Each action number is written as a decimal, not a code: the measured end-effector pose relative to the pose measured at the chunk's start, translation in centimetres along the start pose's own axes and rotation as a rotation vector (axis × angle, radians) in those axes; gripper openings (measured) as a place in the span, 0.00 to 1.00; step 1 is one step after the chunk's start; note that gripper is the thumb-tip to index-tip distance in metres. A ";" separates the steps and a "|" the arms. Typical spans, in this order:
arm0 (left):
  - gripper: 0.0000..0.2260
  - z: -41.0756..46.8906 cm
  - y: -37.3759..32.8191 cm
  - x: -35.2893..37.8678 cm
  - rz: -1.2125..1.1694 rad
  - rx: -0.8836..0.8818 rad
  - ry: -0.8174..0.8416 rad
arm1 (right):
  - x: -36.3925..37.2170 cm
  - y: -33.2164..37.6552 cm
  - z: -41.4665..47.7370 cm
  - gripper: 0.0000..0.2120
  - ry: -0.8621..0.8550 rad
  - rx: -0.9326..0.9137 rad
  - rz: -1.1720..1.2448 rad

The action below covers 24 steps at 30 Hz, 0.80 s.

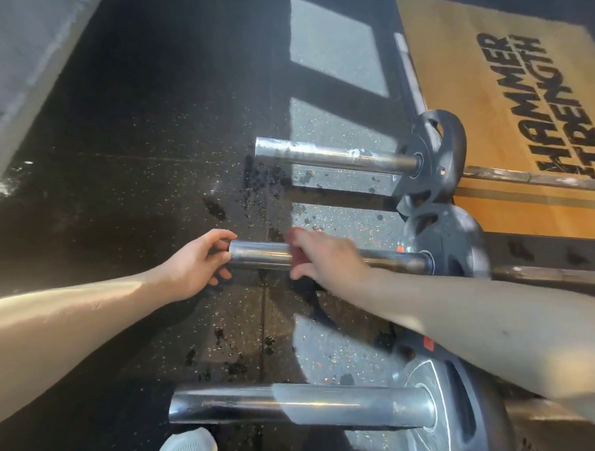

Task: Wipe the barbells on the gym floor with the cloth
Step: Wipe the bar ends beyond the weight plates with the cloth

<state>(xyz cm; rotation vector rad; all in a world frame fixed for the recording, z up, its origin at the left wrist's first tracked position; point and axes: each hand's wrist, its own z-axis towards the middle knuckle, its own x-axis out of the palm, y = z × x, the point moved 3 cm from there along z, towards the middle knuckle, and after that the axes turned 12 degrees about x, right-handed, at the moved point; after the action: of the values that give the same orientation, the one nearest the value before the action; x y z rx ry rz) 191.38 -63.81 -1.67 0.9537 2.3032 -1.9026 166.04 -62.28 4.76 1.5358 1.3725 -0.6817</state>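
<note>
I'm looking down at a black rubber floor (134, 198) flecked with pale specks. Sunlight falls across it in bright rectangles, and dark blotches are scattered between the bars. A grey wall (16, 67) runs along the upper left. At the upper right lies a wooden platform (489, 114) printed with "HAMMER STRENGTH" in black letters.

Three barbells lie side by side on the floor, their chrome sleeves pointing left and their black plates at the right. The far bar (320, 154) sits half in the sun, its plate (433, 158) at the platform's edge. The near bar (297, 404) lies at the bottom of my view, just above a pale shoe (186, 450).

The middle bar (256, 256) is the one I have in hand. My left hand (202, 260) cups the sleeve's free end, fingers curled over the top and thumb side under it. My right hand (324, 254) grips a reddish cloth (297, 257) wrapped against the sleeve, about midway between its tip and its plate (460, 245). Only a bit of the cloth shows past my fingers; the rest is hidden under my palm. Both forearms reach in from the lower corners, the right one crossing over the near plate (450, 406).
</note>
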 end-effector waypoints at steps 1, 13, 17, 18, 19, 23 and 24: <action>0.15 -0.1 0.0 -0.2 0.008 -0.004 0.004 | 0.5 2.4 0.7 0.18 -0.008 -0.053 0.017; 0.11 0.2 -2.0 -0.7 0.431 0.284 -0.032 | -2.4 -11.1 -4.1 0.22 -0.165 0.222 -0.612; 0.15 0.6 -2.4 -0.1 0.552 0.306 0.002 | -1.9 -13.7 -5.3 0.21 -0.101 0.451 -0.709; 0.16 0.6 -2.5 -0.1 0.575 0.282 -0.007 | -1.5 -13.1 -5.1 0.22 -0.116 0.493 -0.659; 0.16 0.7 -2.5 -0.2 0.593 0.259 -0.016 | -0.8 -12.4 -4.8 0.22 -0.128 0.522 -0.623; 0.15 1.3 -3.2 -0.3 0.632 0.236 -0.002 | 0.5 -9.4 -4.5 0.16 -0.206 0.537 -0.554; 0.15 1.4 -3.4 -0.4 0.636 0.234 0.013 | 0.7 -8.5 -4.4 0.16 -0.226 0.520 -0.503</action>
<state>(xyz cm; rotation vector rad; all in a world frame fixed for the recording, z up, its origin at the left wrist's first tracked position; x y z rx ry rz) 189.67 -65.50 1.10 1.4924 1.5156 -1.8756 157.31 -58.58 3.59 1.4350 1.4871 -1.5736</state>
